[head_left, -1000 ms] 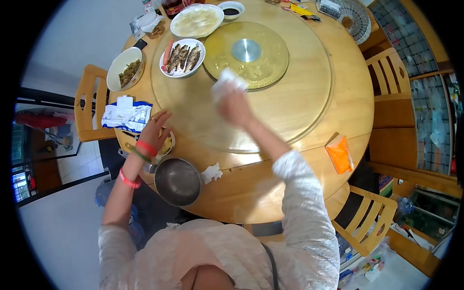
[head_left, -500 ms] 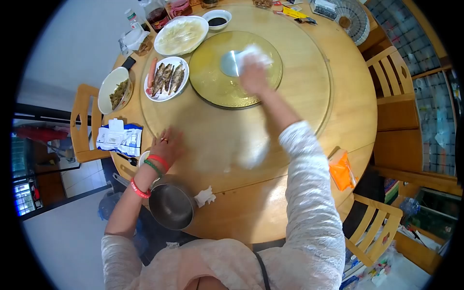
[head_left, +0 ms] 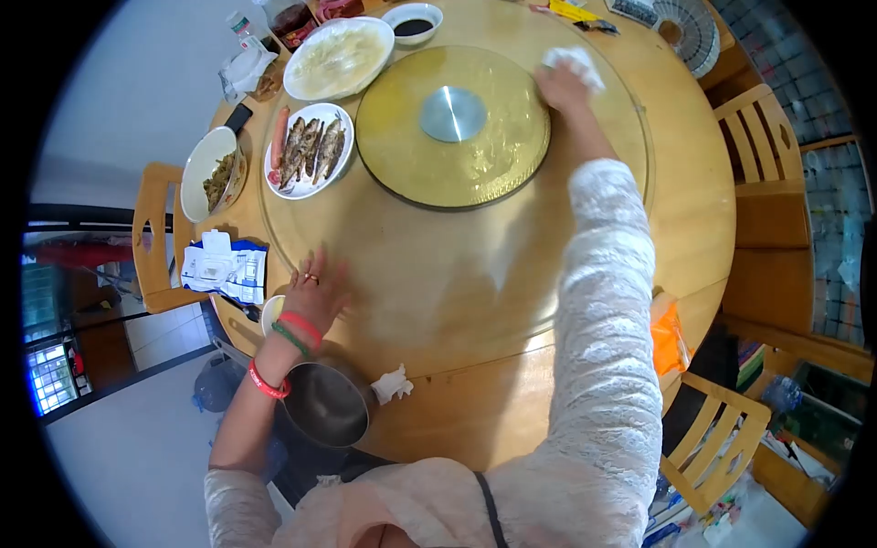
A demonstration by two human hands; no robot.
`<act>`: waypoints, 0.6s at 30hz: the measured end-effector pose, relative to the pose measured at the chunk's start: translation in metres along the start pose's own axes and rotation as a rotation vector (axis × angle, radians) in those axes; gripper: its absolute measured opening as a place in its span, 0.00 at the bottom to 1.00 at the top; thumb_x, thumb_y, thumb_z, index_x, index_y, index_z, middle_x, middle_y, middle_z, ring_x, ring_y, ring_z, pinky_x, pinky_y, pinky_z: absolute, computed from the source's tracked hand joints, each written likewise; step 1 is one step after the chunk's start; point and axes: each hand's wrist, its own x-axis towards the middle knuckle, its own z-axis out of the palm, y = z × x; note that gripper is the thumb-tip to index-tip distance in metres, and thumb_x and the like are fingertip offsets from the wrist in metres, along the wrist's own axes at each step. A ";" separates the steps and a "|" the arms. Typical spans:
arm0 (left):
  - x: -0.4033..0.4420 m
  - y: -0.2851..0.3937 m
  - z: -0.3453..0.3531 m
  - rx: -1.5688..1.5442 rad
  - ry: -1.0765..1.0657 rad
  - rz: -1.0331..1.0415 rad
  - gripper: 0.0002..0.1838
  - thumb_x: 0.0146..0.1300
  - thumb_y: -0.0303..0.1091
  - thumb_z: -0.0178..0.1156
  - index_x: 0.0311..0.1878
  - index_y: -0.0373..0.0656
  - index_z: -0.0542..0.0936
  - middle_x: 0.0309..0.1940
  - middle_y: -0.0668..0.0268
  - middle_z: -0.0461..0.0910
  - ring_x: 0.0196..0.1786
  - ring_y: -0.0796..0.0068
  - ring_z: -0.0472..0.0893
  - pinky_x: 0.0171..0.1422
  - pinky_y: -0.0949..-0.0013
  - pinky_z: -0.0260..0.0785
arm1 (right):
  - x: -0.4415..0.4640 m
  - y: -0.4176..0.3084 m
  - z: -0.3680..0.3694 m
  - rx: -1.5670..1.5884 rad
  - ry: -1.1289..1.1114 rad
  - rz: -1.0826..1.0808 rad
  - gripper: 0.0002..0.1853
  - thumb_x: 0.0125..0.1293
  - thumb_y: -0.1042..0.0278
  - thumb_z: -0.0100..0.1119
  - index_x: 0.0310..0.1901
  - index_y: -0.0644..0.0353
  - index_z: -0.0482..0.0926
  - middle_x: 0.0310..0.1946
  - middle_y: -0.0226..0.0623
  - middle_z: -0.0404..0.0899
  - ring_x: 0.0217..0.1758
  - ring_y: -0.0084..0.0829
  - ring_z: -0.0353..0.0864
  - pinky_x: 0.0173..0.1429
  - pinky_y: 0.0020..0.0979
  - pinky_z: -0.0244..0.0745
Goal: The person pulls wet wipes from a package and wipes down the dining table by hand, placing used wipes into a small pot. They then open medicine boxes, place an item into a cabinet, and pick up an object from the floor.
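My right hand (head_left: 564, 87) is closed on a white tissue (head_left: 579, 68), pressed to the glass tabletop just right of the round yellow turntable (head_left: 393, 137). Fingers spread, my left hand (head_left: 317, 290) rests near the glass's lower left edge and holds nothing. Below its wrist sits a grey metal pot (head_left: 327, 405), with a crumpled tissue (head_left: 392, 384) beside it. A small bowl (head_left: 270, 313) is partly hidden by my left hand. Up from there is a white plate (head_left: 315, 179) with fish and a sausage.
Along the left side are a bowl of greens (head_left: 196, 187), a wipes pack (head_left: 247, 274) and a phone (head_left: 238, 119). A covered dish (head_left: 338, 57) and a sauce bowl (head_left: 413, 25) stand at the back. An orange packet (head_left: 670, 338) lies right; chairs surround the table.
My right hand has moved with the tissue from the turntable's lower left, across its top, to its right side. My left hand has shifted slightly and stays spread. The camera view has shifted.
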 end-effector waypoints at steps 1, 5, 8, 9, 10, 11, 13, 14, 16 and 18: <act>0.000 -0.001 0.000 0.006 -0.014 0.008 0.36 0.63 0.51 0.53 0.73 0.59 0.53 0.74 0.54 0.41 0.74 0.48 0.50 0.73 0.50 0.47 | 0.008 -0.022 0.011 0.162 -0.130 -0.039 0.37 0.67 0.41 0.38 0.70 0.57 0.52 0.70 0.50 0.51 0.73 0.53 0.48 0.73 0.52 0.42; 0.003 -0.004 0.009 -0.033 0.055 0.062 0.35 0.63 0.50 0.54 0.72 0.59 0.55 0.74 0.54 0.42 0.72 0.46 0.52 0.72 0.50 0.50 | -0.140 -0.140 0.099 0.266 0.077 -0.833 0.27 0.59 0.65 0.49 0.61 0.66 0.65 0.64 0.55 0.60 0.68 0.56 0.56 0.68 0.57 0.48; 0.007 -0.017 0.018 -0.064 0.116 0.101 0.35 0.64 0.49 0.53 0.72 0.58 0.54 0.74 0.53 0.42 0.72 0.45 0.53 0.71 0.50 0.51 | -0.319 -0.163 0.036 0.193 -0.082 -1.126 0.25 0.61 0.59 0.48 0.57 0.63 0.68 0.63 0.50 0.62 0.69 0.54 0.55 0.68 0.59 0.49; 0.008 -0.022 0.021 -0.034 0.101 0.110 0.35 0.64 0.49 0.53 0.73 0.57 0.53 0.74 0.52 0.41 0.72 0.45 0.53 0.71 0.50 0.51 | -0.337 -0.145 0.028 0.187 -0.091 -1.098 0.25 0.61 0.59 0.48 0.57 0.63 0.68 0.63 0.50 0.62 0.69 0.54 0.55 0.68 0.59 0.49; 0.009 -0.021 0.023 -0.003 0.090 0.116 0.36 0.65 0.49 0.52 0.73 0.57 0.52 0.74 0.51 0.41 0.72 0.44 0.52 0.71 0.50 0.52 | -0.352 -0.123 0.019 0.186 -0.100 -1.129 0.25 0.61 0.58 0.48 0.57 0.63 0.68 0.62 0.49 0.62 0.69 0.52 0.56 0.68 0.57 0.50; 0.010 -0.017 0.021 0.041 0.090 0.111 0.36 0.65 0.49 0.52 0.73 0.57 0.51 0.73 0.49 0.42 0.72 0.45 0.53 0.71 0.52 0.52 | -0.363 -0.110 0.014 0.189 -0.113 -1.163 0.25 0.61 0.57 0.49 0.57 0.62 0.69 0.62 0.47 0.63 0.69 0.50 0.56 0.68 0.56 0.51; 0.008 -0.009 0.011 0.027 0.067 0.102 0.36 0.65 0.49 0.52 0.73 0.57 0.51 0.73 0.49 0.43 0.71 0.44 0.54 0.71 0.53 0.53 | -0.297 -0.047 0.031 0.039 -0.116 -0.765 0.23 0.62 0.53 0.48 0.56 0.55 0.71 0.63 0.43 0.64 0.67 0.46 0.60 0.66 0.52 0.55; 0.007 -0.007 0.006 0.021 0.060 0.073 0.36 0.65 0.50 0.52 0.73 0.57 0.51 0.73 0.48 0.44 0.71 0.44 0.55 0.71 0.54 0.53 | -0.259 -0.019 -0.004 -0.173 -0.308 -0.470 0.22 0.64 0.52 0.46 0.56 0.51 0.72 0.63 0.41 0.64 0.66 0.46 0.61 0.66 0.51 0.56; 0.014 -0.010 0.009 0.050 0.088 0.096 0.37 0.64 0.51 0.52 0.73 0.58 0.51 0.72 0.48 0.45 0.70 0.44 0.56 0.70 0.55 0.55 | -0.227 0.054 -0.005 -0.184 0.363 -0.205 0.29 0.70 0.47 0.38 0.66 0.55 0.62 0.70 0.47 0.53 0.73 0.50 0.49 0.73 0.52 0.45; 0.018 -0.012 0.002 -0.098 -0.055 0.044 0.36 0.64 0.53 0.52 0.73 0.59 0.51 0.72 0.48 0.45 0.70 0.46 0.57 0.69 0.52 0.57 | -0.252 0.055 -0.006 -0.163 0.320 -0.179 0.31 0.69 0.47 0.37 0.68 0.57 0.59 0.71 0.50 0.50 0.74 0.49 0.47 0.73 0.52 0.43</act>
